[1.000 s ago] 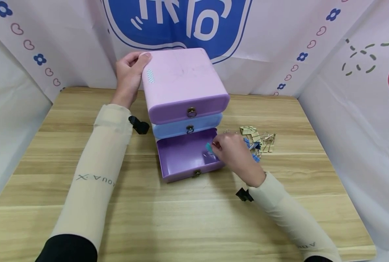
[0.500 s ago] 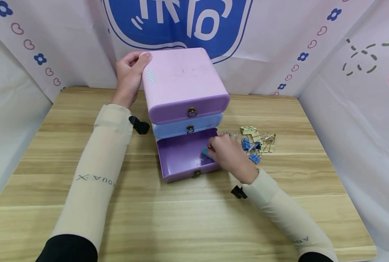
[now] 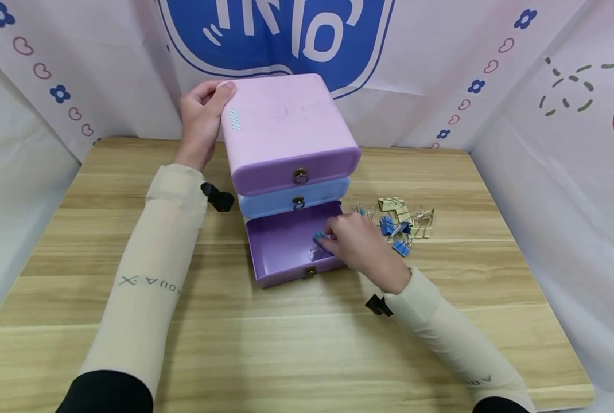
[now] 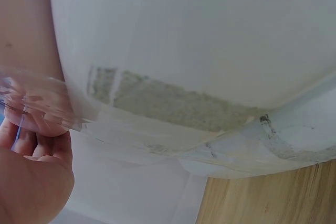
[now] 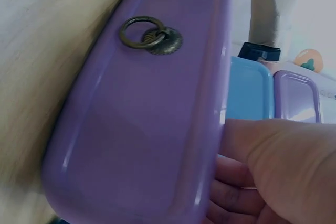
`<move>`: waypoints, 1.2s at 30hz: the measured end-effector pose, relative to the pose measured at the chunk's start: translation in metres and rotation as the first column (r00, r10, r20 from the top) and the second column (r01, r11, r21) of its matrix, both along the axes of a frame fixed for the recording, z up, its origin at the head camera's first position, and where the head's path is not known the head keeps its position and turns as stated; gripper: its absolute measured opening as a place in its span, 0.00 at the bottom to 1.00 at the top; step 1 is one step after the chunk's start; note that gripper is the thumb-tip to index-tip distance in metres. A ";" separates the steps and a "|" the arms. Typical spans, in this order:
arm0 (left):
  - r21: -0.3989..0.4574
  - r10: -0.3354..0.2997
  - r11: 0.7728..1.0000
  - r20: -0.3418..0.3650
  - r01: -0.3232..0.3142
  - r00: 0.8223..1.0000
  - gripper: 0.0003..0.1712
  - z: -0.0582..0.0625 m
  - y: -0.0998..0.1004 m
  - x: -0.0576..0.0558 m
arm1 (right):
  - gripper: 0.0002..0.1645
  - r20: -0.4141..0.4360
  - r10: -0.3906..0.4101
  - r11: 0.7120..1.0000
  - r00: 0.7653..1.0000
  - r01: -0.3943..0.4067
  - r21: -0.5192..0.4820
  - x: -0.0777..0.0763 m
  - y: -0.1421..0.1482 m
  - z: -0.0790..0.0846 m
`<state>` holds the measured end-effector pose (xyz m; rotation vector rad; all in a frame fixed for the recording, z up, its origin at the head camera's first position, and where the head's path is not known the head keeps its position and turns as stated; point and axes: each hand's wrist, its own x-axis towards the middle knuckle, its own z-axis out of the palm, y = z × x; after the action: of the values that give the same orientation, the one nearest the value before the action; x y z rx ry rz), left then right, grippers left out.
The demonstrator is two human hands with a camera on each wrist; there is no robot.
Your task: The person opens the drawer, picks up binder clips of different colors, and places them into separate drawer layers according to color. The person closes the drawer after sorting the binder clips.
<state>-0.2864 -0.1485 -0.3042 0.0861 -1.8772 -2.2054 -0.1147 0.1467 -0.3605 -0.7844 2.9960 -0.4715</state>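
Observation:
A three-tier desktop drawer unit (image 3: 286,117) stands on the table, pink on top with purple, blue and purple drawer fronts. My left hand (image 3: 202,123) grips its back left top corner, thumb on top; in the left wrist view curled fingers (image 4: 44,148) show at its edge. The bottom purple drawer (image 3: 278,244) is pulled out. Over its right side reaches my right hand (image 3: 356,244), its thumb and fingertips pinching a small teal binder clip (image 3: 319,236) inside the drawer. In the right wrist view the drawer front (image 5: 142,103) hides the clip.
Right of the drawer unit lies a loose pile of binder clips, with yellow clips (image 3: 392,205) at the back and blue clips (image 3: 401,248) in front. A fabric backdrop (image 3: 395,115) stands close behind the unit. Wooden tabletop (image 3: 296,344) extends in front.
My right hand has moved slightly left and further into the drawer, bringing the teal binder clip with it. The left hand keeps its grip on the drawer unit.

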 end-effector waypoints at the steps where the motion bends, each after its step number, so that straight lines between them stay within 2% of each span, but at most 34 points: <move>1: -0.001 0.000 1.000 0.002 0.000 1.000 0.14 0.000 0.000 0.000 | 0.09 -0.008 0.003 1.000 1.000 -0.003 -0.003 0.001 0.001 0.001; 8: 0.000 0.000 1.000 0.004 0.000 1.000 0.15 0.000 0.000 0.000 | 0.11 -0.036 -0.017 0.999 0.999 0.015 -0.043 0.006 0.012 0.014; 12: 0.004 0.001 1.000 0.006 -0.001 1.000 0.14 0.000 0.000 -0.001 | 0.11 -0.073 -0.049 0.998 0.996 0.046 -0.045 0.006 0.021 0.021; 18: 0.013 0.007 1.000 0.002 -0.007 1.000 0.13 0.000 0.000 -0.001 | 0.09 -0.076 -0.100 0.994 0.992 0.096 -0.052 0.004 0.038 0.027; 22: 0.016 0.008 1.000 -0.007 -0.008 1.000 0.12 0.000 0.000 -0.002 | 0.06 -0.071 -0.112 0.992 0.991 0.107 -0.074 0.004 0.046 0.028; 36: 0.015 0.004 1.000 0.000 -0.004 1.000 0.13 0.000 0.000 -0.002 | 0.10 -0.060 -0.139 0.988 0.988 0.135 -0.072 0.002 0.063 0.020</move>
<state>-0.2879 -0.1490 -0.3044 0.0928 -1.8594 -2.2163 -0.1128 0.2093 -0.3409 -0.6115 3.1237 -0.5652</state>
